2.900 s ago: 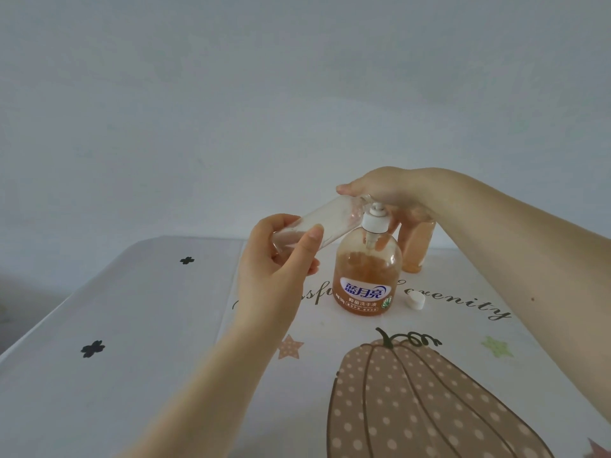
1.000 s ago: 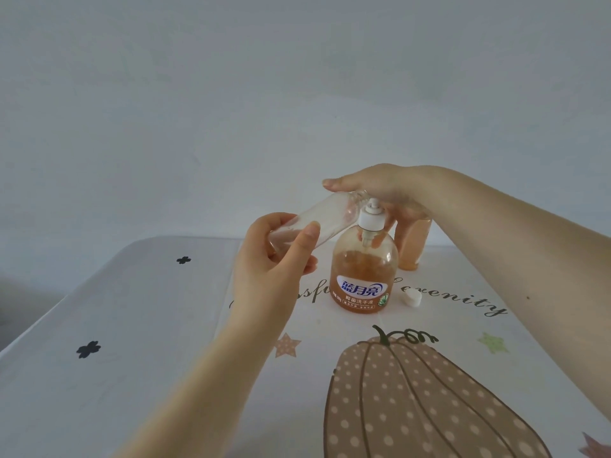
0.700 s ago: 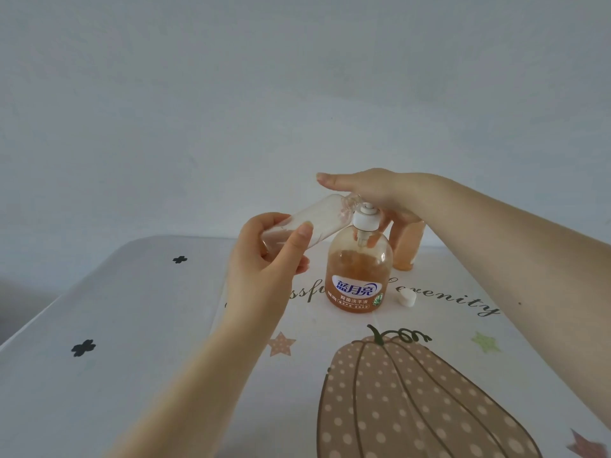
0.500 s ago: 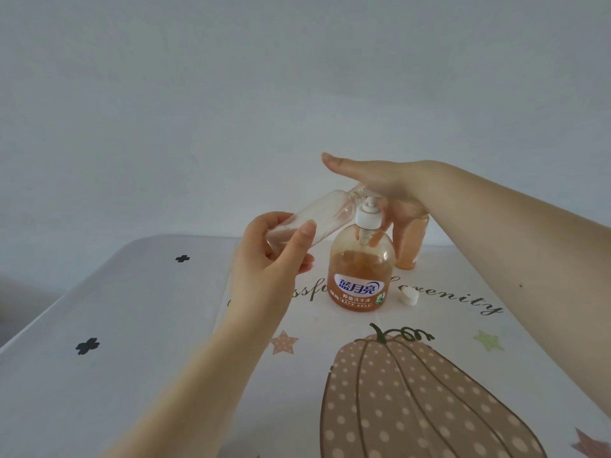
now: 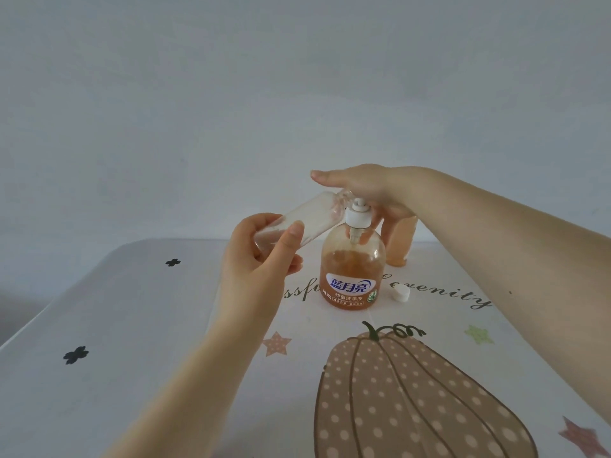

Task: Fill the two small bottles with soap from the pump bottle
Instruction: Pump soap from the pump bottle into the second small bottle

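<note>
So your left hand (image 5: 261, 259) has the clear small bottle (image 5: 297, 219) pinched between thumb and fingers (image 5: 292, 239), tilted way over so its open mouth points up and to the right, tucked right against the spout of the pump bottle (image 5: 353, 266). There's only a thin bit of soap visible inside it, down at the low end near your fingers.

Your right hand (image 5: 367, 186) sits flat over the white pump head (image 5: 357, 216), fingers stretched out straight and together, thumb hanging down behind the bottle neck. It's not wrapped around anything, just lying on top of the pump; I can't tell how hard it presses.

The pump bottle stands upright on the table (image 5: 132, 325), roughly half full of orange soap, blue label facing you. Just behind it, partly hidden by your right hand, the other small bottle (image 5: 400, 246) stands upright and looks full of orange soap. A little white cap (image 5: 401, 293) lies on the table just right of the pump bottle, near the cursive lettering, with the big dotted pumpkin print (image 5: 413, 398) closer to you.
</note>
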